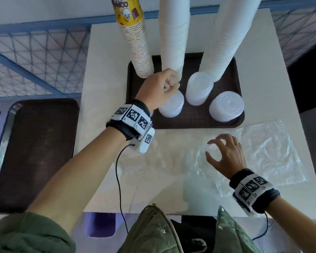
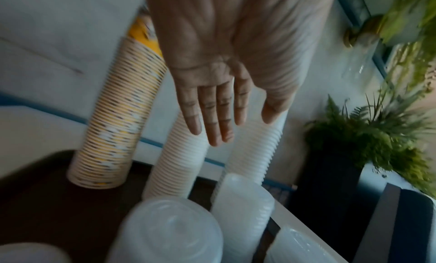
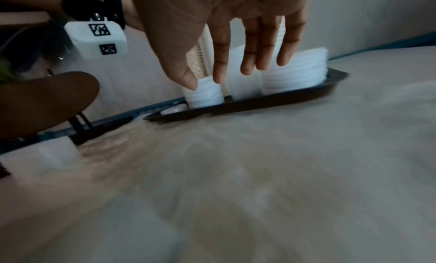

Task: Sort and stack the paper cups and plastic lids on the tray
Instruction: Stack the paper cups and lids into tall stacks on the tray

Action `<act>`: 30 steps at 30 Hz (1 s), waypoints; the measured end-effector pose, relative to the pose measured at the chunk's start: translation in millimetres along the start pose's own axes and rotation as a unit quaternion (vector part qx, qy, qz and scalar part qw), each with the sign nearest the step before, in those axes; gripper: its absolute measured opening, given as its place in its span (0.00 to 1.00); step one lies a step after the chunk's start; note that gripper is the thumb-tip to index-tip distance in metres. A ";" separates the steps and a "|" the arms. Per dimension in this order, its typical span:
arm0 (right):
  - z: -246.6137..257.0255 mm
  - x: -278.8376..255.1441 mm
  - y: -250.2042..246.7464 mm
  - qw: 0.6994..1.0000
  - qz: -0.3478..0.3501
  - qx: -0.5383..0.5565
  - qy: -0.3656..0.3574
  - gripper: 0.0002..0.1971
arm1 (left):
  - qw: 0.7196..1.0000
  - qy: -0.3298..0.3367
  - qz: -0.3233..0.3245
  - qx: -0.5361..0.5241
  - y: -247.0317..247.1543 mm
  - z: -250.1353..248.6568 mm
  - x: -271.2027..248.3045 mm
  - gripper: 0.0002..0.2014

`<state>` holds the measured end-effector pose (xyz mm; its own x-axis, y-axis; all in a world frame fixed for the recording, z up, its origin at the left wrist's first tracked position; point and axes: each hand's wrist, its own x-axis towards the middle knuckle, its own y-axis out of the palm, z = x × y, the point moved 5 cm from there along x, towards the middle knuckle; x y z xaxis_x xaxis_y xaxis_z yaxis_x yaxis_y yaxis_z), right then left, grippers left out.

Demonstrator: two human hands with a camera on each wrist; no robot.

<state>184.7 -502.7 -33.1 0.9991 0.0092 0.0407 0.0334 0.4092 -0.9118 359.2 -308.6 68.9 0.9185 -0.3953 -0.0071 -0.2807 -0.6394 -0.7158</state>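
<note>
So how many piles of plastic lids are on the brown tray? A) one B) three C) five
B: three lid piles stand along the near side of the tray, one at the left, one in the middle, one at the right, before the tall cup stacks.

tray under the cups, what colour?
Dark brown tray, with a fine textured surface. Shows best in the head view.

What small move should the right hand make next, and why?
Probably it should come down and pinch the clear crumpled plastic bag off the white table. The right hand hovers open just above it, holding nothing, while the cup and lid stacks already stand on the dark brown tray; the left hand is at the stacks.
</note>
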 end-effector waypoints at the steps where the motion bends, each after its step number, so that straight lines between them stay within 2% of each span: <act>1: 15.0 6.9 0.1 1.000 0.003 0.011 -0.019 0.18 | 1.000 -0.006 -0.008 0.000 -12.9 7.4 -15.1 0.15; 5: 91.0 31.4 15.7 0.987 0.076 0.086 -0.109 0.16 | 0.996 -0.083 -0.015 0.012 -53.5 58.2 -82.4 0.13; 8: 151.4 36.8 35.0 0.968 0.152 0.126 -0.158 0.19 | 0.988 -0.152 -0.025 0.027 -77.4 102.7 -138.3 0.17; 12: 216.7 26.8 73.5 0.937 0.286 0.085 -0.182 0.32 | 0.968 -0.236 0.048 0.068 -84.3 154.7 -210.3 0.25; 15: 250.1 15.4 103.5 0.919 0.339 0.034 -0.200 0.40 | 0.948 -0.279 0.110 0.103 -77.6 179.3 -251.4 0.32; 17: 263.7 9.2 120.6 0.912 0.356 0.000 -0.204 0.43 | 0.938 -0.297 0.138 0.114 -71.0 190.3 -270.4 0.37; 21: 279.9 0.3 143.7 0.909 0.358 -0.060 -0.206 0.49 | 0.925 -0.288 0.176 0.174 -57.3 205.1 -288.4 0.45; 25: 288.7 -3.3 158.8 0.907 0.359 -0.110 -0.193 0.50 | 0.919 -0.272 0.173 0.228 -44.8 214.1 -291.7 0.47; 30: 296.5 -7.8 170.8 0.906 0.362 -0.134 -0.174 0.47 | 0.918 -0.265 0.161 0.248 -33.4 221.6 -290.8 0.44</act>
<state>175.1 -162.4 -68.0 0.6948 0.4926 -0.5240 -0.5763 -0.0546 -0.8154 163.2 -26.2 -59.9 0.8532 -0.0510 -0.5191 -0.5213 -0.1151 -0.8456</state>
